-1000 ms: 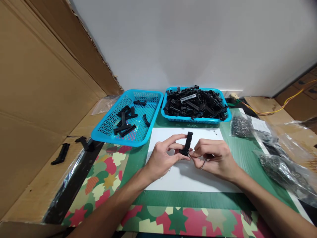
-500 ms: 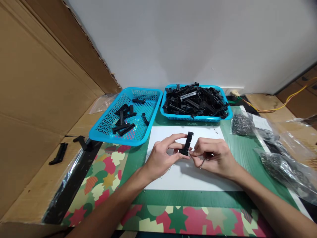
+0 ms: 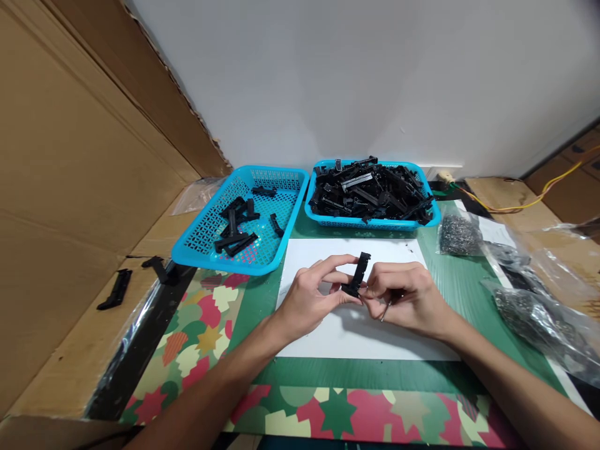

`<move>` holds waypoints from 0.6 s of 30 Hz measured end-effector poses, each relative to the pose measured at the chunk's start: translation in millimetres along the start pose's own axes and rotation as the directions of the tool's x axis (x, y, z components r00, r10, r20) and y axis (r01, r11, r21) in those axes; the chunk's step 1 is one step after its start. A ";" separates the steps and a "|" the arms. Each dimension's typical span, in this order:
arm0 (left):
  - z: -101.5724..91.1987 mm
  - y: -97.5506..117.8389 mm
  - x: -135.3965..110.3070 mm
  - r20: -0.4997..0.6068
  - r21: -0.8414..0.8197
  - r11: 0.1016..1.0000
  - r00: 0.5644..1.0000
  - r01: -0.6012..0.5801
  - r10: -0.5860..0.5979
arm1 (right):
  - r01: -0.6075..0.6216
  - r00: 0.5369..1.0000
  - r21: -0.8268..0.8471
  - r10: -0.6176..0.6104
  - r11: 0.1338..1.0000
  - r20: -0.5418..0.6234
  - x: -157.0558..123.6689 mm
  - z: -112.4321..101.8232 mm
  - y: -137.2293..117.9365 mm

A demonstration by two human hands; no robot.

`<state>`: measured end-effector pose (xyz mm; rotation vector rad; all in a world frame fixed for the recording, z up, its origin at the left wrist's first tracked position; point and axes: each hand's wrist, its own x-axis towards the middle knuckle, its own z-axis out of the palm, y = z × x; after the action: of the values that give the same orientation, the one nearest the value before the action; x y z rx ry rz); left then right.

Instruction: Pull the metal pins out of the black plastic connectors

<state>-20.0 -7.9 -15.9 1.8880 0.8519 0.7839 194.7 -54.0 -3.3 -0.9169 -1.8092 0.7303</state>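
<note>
My left hand [image 3: 313, 297] grips a black plastic part [image 3: 360, 270] between thumb and fingers, its long arm standing up at a slight tilt and its wider foot at the bottom. Close against the foot is my right hand [image 3: 405, 294], its thumb and index finger pinched together. A thin metal rod [image 3: 386, 310] sticks out below the right hand's curled fingers; what the fingertips pinch is too small to make out. Both hands are over a white sheet [image 3: 319, 344] on the table.
A blue basket [image 3: 225, 265] at left holds several black parts. Another blue basket [image 3: 375, 223] at the back is heaped with them. Clear bags of small metal pieces [image 3: 459, 235] lie at right. Loose black parts [image 3: 115, 289] rest on cardboard at left. A wall stands behind.
The black part has shifted very slightly right and down with my left hand. My right hand stays almost where it was, against the part's foot.
</note>
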 end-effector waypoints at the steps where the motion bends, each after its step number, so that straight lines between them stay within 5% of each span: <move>1: 0.4 0.1 -0.4 0.006 -0.013 1.000 1.000 0.007 -0.007 | -0.010 1.000 0.004 0.010 1.000 -0.005 -0.1 0.5 0.1; 8: 0.9 2.3 -0.1 0.036 -0.061 0.997 0.998 0.052 -0.050 | -0.038 0.999 -0.018 0.038 0.999 0.010 1.1 -0.6 -2.1; 12: -0.6 2.2 1.0 -0.006 -0.031 0.998 0.998 0.057 -0.057 | 0.031 0.998 -0.175 -0.021 0.984 0.057 -1.3 -2.4 -1.6; 18: -1.8 0.0 1.9 -0.035 0.045 0.998 0.999 0.036 -0.034 | 0.229 0.973 -0.567 -0.167 0.791 0.160 -8.3 -3.9 -0.5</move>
<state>-20.4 -5.5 -14.9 1.8991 0.9288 0.7835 200.4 -60.8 -5.4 -1.0639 -2.2355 0.0661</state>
